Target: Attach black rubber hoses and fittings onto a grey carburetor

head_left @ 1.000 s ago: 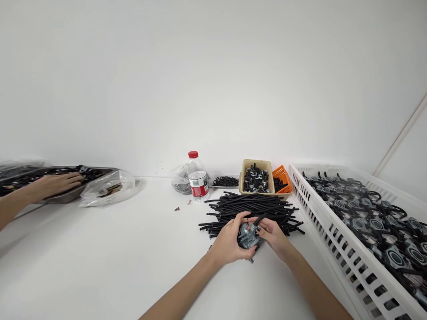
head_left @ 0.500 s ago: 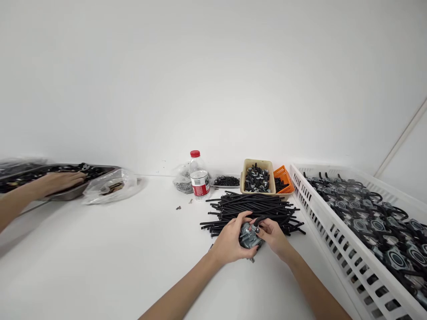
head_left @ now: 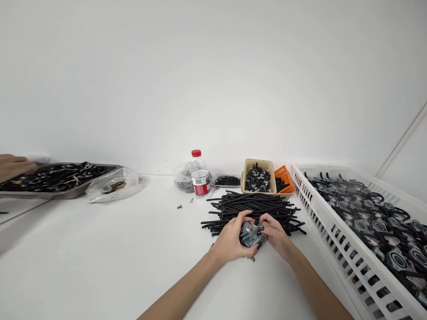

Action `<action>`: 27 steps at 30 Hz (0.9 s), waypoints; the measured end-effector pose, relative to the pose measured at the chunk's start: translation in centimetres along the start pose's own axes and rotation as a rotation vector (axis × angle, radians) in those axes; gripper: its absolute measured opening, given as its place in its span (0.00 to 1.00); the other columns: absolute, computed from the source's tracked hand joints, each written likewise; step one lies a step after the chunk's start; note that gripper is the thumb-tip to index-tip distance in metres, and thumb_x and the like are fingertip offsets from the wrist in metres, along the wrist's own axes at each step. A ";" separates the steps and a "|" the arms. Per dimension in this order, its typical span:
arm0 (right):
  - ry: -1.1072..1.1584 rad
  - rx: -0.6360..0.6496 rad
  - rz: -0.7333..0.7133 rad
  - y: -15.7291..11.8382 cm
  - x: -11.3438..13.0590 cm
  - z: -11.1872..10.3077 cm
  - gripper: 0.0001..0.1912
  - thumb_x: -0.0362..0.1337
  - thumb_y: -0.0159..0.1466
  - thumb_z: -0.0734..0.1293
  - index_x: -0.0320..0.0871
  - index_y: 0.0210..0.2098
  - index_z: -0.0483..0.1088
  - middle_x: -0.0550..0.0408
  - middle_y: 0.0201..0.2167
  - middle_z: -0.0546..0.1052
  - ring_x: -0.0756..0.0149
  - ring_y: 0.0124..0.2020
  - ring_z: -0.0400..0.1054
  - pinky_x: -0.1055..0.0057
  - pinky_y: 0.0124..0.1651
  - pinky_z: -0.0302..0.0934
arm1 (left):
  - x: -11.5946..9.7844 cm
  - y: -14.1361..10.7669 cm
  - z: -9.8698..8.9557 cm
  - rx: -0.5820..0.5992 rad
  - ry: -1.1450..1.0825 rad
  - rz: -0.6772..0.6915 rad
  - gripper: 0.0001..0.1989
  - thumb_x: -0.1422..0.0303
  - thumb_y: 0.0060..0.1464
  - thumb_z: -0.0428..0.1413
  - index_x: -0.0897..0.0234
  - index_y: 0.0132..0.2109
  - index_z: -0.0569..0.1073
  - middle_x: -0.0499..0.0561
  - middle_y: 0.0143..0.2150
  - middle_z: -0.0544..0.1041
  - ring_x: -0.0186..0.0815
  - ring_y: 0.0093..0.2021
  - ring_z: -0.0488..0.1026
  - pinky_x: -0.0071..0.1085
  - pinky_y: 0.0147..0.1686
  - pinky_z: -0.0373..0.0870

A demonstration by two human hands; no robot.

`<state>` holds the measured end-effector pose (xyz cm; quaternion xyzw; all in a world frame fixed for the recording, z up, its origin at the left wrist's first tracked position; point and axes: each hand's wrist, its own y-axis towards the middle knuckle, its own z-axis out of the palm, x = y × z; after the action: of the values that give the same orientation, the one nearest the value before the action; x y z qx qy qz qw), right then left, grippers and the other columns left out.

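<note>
shifted toward the left edge since the earlier frame: a co-worker's hand point(head_left: 15, 166), now over the left part of the metal tray point(head_left: 75, 193); also changed, the short black tube point(head_left: 256, 221) on the grey metal part point(head_left: 249, 238), no longer leaning over to the right.

just to the near side of the heap of black hoses point(head_left: 253, 204), above the bench point(head_left: 116, 258): the metal part, gripped from the left by the left hand point(head_left: 230, 240), with fingers over the far side and thumb along the near side. on the far right of that metal body, the tube, long axis seemingly upward and away, strongly foreshortened. nearer to it, from the right: the right hand point(head_left: 276, 234), fingertips right beside the tube's base. pinching it or merely touching: cannot tell.

hidden behind the left hand: the metal part's left side. partly covered by right fingertips: the tube's joint. cut off at the right edge: the white crate point(head_left: 353, 241). blurred and cropped: the co-worker's hand, contents unreadable.
</note>
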<state>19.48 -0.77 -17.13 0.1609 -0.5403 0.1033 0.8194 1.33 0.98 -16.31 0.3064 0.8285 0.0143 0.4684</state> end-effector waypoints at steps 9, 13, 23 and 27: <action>-0.179 0.010 -0.031 0.3 -0.4 0.2 0.27 0.47 0.55 0.76 0.43 0.50 0.70 0.49 0.45 0.73 0.58 0.48 0.65 0.66 0.51 0.57 | 0.2 -0.1 0.0 -0.005 0.000 0.014 0.40 0.63 0.36 0.60 0.59 0.58 0.54 0.51 0.48 0.71 0.42 0.49 0.67 0.40 0.53 0.64; -0.180 -0.007 -0.021 0.3 -0.4 0.2 0.20 0.47 0.56 0.76 0.41 0.40 0.71 0.50 0.41 0.74 0.61 0.43 0.66 0.69 0.48 0.58 | 0.0 0.0 0.0 0.005 0.003 0.009 0.40 0.63 0.36 0.60 0.60 0.57 0.54 0.52 0.49 0.71 0.42 0.50 0.67 0.40 0.54 0.63; -0.164 -0.071 -0.046 0.5 -0.9 0.2 0.28 0.47 0.52 0.77 0.43 0.46 0.68 0.51 0.39 0.74 0.58 0.43 0.67 0.65 0.49 0.59 | 0.1 0.0 -0.1 0.005 -0.006 0.017 0.40 0.64 0.36 0.60 0.59 0.58 0.54 0.52 0.50 0.71 0.43 0.51 0.67 0.41 0.55 0.63; -0.250 -0.046 -0.039 0.7 -1.2 0.1 0.27 0.52 0.51 0.77 0.40 0.43 0.71 0.48 0.42 0.73 0.55 0.46 0.66 0.62 0.51 0.59 | 0.1 0.0 -0.1 0.011 0.004 0.024 0.40 0.65 0.36 0.60 0.60 0.58 0.54 0.53 0.51 0.71 0.44 0.51 0.67 0.41 0.55 0.62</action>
<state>18.72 -0.12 -18.07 0.1640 -0.6373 0.0541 0.7510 1.25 1.01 -16.32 0.3188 0.8258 0.0158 0.4649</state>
